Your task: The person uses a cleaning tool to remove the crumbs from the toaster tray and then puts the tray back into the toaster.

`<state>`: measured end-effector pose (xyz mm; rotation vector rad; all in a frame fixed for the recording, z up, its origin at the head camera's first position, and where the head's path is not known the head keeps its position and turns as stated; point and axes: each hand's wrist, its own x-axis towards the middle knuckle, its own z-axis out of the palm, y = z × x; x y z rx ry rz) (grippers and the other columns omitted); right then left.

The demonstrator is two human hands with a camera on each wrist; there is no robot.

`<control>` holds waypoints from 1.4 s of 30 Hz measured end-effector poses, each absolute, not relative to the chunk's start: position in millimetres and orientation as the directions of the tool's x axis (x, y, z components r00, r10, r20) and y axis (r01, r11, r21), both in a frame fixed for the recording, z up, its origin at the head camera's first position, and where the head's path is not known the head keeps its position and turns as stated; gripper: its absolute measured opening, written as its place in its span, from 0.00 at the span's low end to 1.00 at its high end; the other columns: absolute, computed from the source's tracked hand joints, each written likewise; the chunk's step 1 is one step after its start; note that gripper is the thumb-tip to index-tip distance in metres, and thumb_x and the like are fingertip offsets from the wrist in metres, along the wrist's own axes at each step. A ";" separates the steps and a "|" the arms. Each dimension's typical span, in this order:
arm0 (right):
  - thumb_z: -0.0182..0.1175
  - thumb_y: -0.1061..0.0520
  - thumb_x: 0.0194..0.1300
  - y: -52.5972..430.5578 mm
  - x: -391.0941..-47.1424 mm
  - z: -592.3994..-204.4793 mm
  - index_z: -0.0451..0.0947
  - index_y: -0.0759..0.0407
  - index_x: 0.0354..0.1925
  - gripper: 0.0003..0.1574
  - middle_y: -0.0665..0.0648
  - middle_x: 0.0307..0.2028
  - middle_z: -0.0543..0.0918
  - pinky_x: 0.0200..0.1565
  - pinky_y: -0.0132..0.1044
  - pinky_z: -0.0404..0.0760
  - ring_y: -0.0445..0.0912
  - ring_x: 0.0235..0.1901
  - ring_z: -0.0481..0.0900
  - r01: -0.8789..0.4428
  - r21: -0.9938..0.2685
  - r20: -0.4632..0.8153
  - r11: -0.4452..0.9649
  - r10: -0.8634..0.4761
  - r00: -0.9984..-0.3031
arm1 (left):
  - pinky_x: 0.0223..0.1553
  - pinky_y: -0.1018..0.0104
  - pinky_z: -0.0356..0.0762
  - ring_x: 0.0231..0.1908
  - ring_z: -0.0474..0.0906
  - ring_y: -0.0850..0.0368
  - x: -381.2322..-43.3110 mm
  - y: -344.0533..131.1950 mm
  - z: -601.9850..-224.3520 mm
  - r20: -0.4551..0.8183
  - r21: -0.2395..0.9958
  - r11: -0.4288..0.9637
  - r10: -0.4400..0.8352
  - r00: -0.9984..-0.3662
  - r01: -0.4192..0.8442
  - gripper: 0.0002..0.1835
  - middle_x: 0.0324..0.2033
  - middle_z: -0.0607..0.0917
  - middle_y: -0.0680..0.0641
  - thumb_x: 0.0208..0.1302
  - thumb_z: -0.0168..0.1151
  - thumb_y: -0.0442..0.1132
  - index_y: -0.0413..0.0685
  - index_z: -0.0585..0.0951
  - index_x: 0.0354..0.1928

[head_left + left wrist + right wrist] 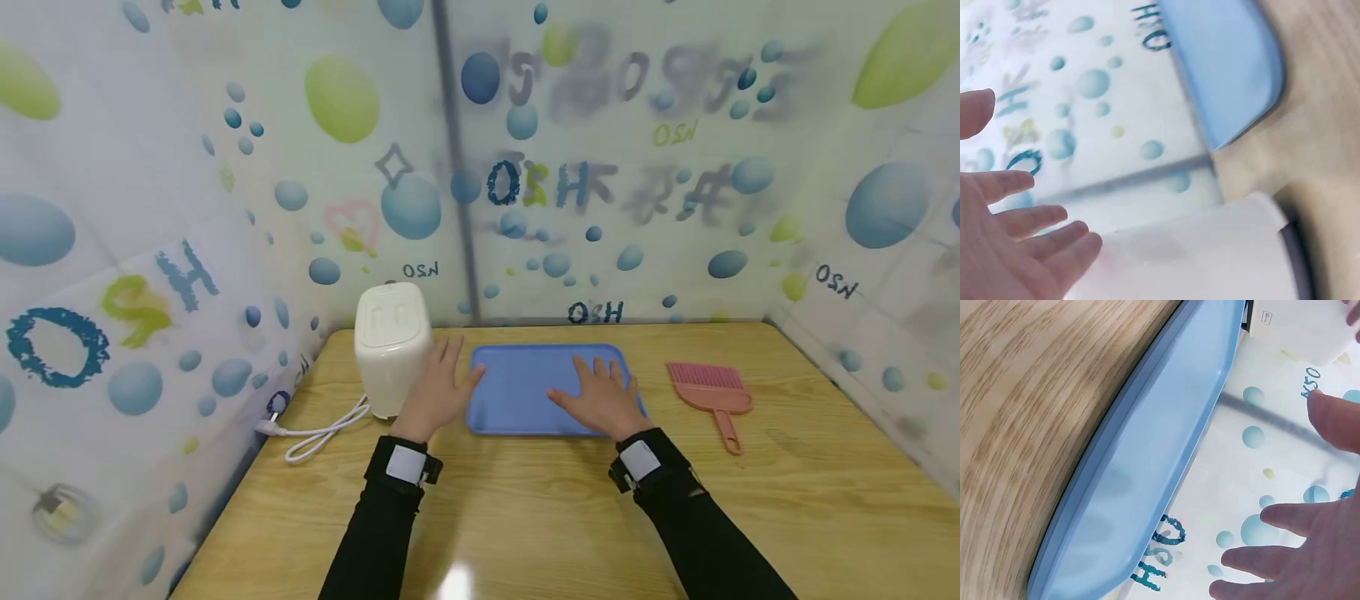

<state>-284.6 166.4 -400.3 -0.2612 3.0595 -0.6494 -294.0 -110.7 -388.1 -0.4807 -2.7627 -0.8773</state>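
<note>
My left hand (437, 390) is beside the right side of a white appliance (392, 342) with a rounded lid, its fingers spread and holding nothing. In the left wrist view the white appliance (1191, 256) shows beyond the fingertips. The right hand (604, 400), fingers also spread, hovers over the right part of a blue tray (517, 392) that lies flat on the table. Nothing lies in the tray. From the right wrist, the tray (1141, 456) shows to the side of the fingers, with faint finger shadows on it.
A pink brush with a short handle (712, 396) lies right of the tray. The appliance's white cord (322, 433) is coiled at the left of the wooden table (510, 517). Patterned white sheets (600, 167) enclose the back and sides.
</note>
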 end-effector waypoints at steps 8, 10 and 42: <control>0.51 0.30 0.74 157.6 -290.2 -399.4 0.49 0.64 0.79 0.55 0.80 0.74 0.49 0.66 0.78 0.38 0.78 0.73 0.39 -0.172 -0.433 0.011 0.885 -0.185 -0.983 | 0.70 0.42 0.59 0.71 0.61 0.36 -288.6 -154.8 -346.3 0.493 0.562 0.726 0.091 -0.865 0.396 0.32 0.71 0.67 0.32 0.78 0.53 0.51 0.37 0.65 0.74; 0.50 0.29 0.74 156.2 -291.6 -399.3 0.49 0.64 0.79 0.55 0.80 0.74 0.48 0.66 0.78 0.37 0.78 0.73 0.39 -0.172 -0.435 0.004 0.884 -0.189 -0.982 | 0.70 0.43 0.60 0.71 0.63 0.36 -291.3 -168.7 -340.6 0.515 0.570 0.725 0.054 -0.856 0.388 0.31 0.69 0.69 0.32 0.77 0.54 0.49 0.36 0.67 0.72; 0.51 0.32 0.74 141.7 -298.0 -412.6 0.51 0.67 0.78 0.54 0.83 0.72 0.51 0.64 0.80 0.41 0.80 0.71 0.42 -0.220 -0.453 0.003 0.864 -0.246 -0.969 | 0.72 0.35 0.49 0.77 0.44 0.36 -325.0 -240.8 -387.1 0.235 0.665 0.726 0.015 -0.972 0.172 0.38 0.79 0.46 0.35 0.78 0.42 0.65 0.52 0.57 0.80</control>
